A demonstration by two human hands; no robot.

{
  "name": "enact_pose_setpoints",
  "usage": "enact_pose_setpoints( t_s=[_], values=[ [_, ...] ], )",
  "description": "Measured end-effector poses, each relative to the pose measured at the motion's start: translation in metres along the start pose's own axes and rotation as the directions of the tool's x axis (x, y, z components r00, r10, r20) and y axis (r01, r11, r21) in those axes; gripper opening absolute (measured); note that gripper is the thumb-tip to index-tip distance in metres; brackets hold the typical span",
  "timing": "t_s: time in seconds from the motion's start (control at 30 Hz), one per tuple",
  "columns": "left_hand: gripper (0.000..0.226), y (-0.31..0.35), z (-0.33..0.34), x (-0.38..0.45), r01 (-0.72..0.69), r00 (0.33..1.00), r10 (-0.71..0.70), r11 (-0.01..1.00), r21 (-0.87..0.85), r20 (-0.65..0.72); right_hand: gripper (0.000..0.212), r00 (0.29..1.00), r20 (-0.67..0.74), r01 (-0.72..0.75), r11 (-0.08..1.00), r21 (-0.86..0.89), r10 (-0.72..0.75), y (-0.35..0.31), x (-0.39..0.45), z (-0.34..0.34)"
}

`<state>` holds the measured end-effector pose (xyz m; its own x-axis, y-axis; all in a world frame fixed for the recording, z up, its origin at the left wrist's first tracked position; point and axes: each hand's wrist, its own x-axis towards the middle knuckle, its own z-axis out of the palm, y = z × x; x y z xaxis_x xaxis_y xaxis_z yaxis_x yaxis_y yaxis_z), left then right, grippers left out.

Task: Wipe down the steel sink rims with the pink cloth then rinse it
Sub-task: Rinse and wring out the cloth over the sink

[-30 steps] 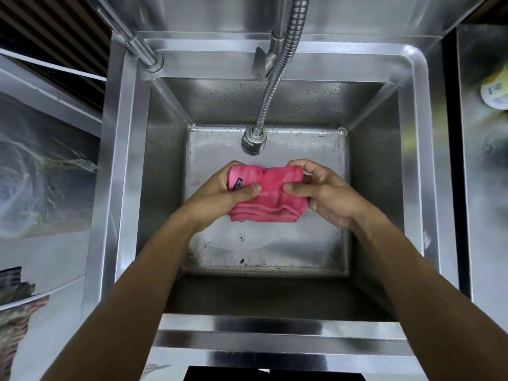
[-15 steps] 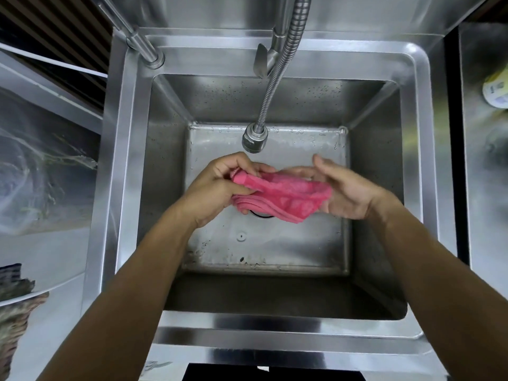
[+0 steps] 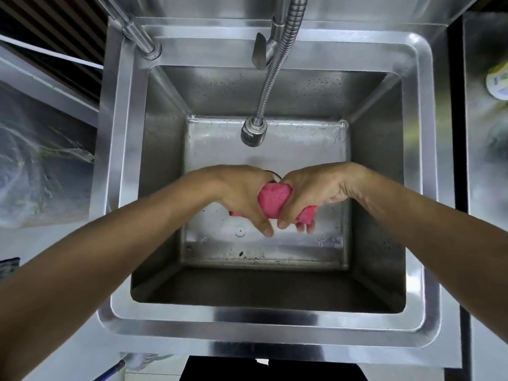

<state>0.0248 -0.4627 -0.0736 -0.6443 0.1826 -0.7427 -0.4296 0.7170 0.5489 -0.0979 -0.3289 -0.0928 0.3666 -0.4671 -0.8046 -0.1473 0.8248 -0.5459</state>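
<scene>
The pink cloth (image 3: 273, 200) is bunched into a tight roll over the middle of the steel sink basin. My left hand (image 3: 242, 196) grips its left end and my right hand (image 3: 310, 193) grips its right end, knuckles up, thumbs nearly touching below. A bit of cloth pokes out under my right hand. The flexible faucet head (image 3: 253, 132) hangs just beyond my hands; I see no water stream. The sink rim (image 3: 247, 320) frames the basin on all sides.
A steel pipe (image 3: 137, 37) rises at the rim's back left corner. A round white and yellow container (image 3: 497, 82) sits on the steel counter at the right. Plastic sheeting (image 3: 41, 166) lies at the left. The drain is partly hidden behind my hands.
The cloth went from a flat fold held by both hands to a tight roll. Both hands turned knuckles up and closed round it, lower in the basin.
</scene>
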Motion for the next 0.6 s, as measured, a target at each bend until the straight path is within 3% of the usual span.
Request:
enact_pose_setpoints(
  t_s=[0.07, 0.17, 0.23, 0.3, 0.43, 0.6],
  values=[
    [0.043, -0.006, 0.012, 0.005, 0.001, 1.000, 0.001, 0.995, 0.105, -0.019, 0.029, 0.998, 0.003, -0.061, 0.996, -0.061, 0.061, -0.002, -0.001, 0.006],
    [0.028, -0.014, 0.030, 0.014, 0.066, 0.994, -0.052, 0.987, 0.148, -0.093, 0.022, 0.985, -0.124, -0.153, 0.922, -0.356, 0.116, -0.005, 0.005, 0.016],
    [0.022, -0.016, 0.036, 0.018, 0.131, 0.991, -0.131, 0.991, -0.009, -0.036, 0.014, 0.954, -0.298, -0.200, 0.798, -0.569, 0.027, -0.003, 0.012, 0.023],
    [0.018, -0.017, 0.036, 0.018, 0.190, 0.982, -0.186, 0.945, -0.267, 0.039, 0.009, 0.882, -0.443, -0.250, 0.636, -0.730, -0.162, 0.000, 0.015, 0.029],
    [0.026, -0.015, 0.037, 0.016, 0.174, 0.985, -0.140, 0.717, -0.675, 0.105, 0.029, 0.749, -0.456, -0.273, 0.404, -0.873, -0.480, 0.013, 0.024, 0.019],
    [0.029, -0.019, 0.054, 0.021, 0.161, 0.984, 0.028, 0.248, -0.955, 0.173, 0.030, 0.496, -0.316, -0.189, 0.254, -0.948, -0.809, 0.028, 0.034, 0.003]
  ],
)
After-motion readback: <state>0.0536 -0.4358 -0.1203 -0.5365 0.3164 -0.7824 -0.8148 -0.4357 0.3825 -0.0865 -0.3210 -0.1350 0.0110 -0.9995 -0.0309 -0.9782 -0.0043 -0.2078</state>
